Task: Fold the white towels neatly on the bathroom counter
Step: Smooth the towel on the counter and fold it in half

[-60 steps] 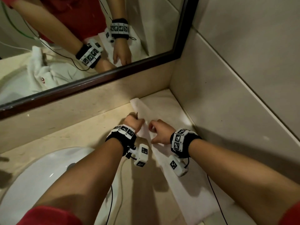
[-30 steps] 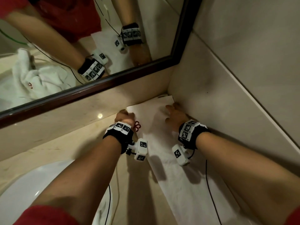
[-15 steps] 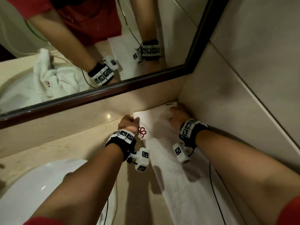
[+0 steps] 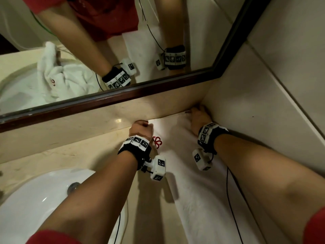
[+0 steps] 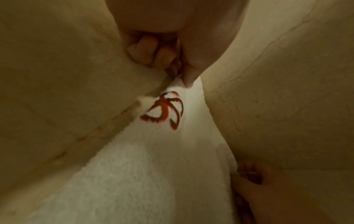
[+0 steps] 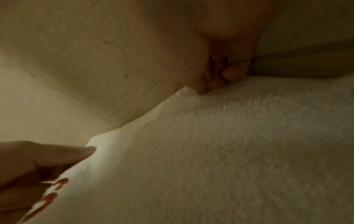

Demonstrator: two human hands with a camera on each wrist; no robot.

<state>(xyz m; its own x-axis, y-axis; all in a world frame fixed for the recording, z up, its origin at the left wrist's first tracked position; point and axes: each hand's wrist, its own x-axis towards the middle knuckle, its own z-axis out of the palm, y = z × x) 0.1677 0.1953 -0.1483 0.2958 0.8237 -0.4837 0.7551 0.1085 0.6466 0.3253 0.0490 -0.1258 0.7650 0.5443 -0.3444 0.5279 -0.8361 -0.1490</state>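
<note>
A white towel (image 4: pixel 184 182) lies spread flat along the right side of the beige counter (image 4: pixel 79 152), its far edge against the backsplash. A red embroidered logo (image 4: pixel 157 142) marks its far-left corner. My left hand (image 4: pixel 140 128) pinches that corner beside the logo (image 5: pixel 164 110), thumb on top and fingers curled. My right hand (image 4: pixel 199 117) holds the far-right corner, tucked into the angle of backsplash and side wall. In the right wrist view its fingertips (image 6: pixel 226 74) close on the towel (image 6: pixel 229 151) edge. The towel's near end runs out of frame.
A white sink basin (image 4: pixel 35 199) with a drain (image 4: pixel 73 186) is set into the counter at lower left. A dark-framed mirror (image 4: pixel 123 92) hangs above the backsplash and reflects a second, crumpled white towel (image 4: pixel 58 76). A tiled wall (image 4: pixel 263 103) bounds the right side.
The towel, first a narrow bunched strip, is opened wide. Both hands moved apart and forward, carrying its far edge to the backsplash; the right hand went into the corner.
</note>
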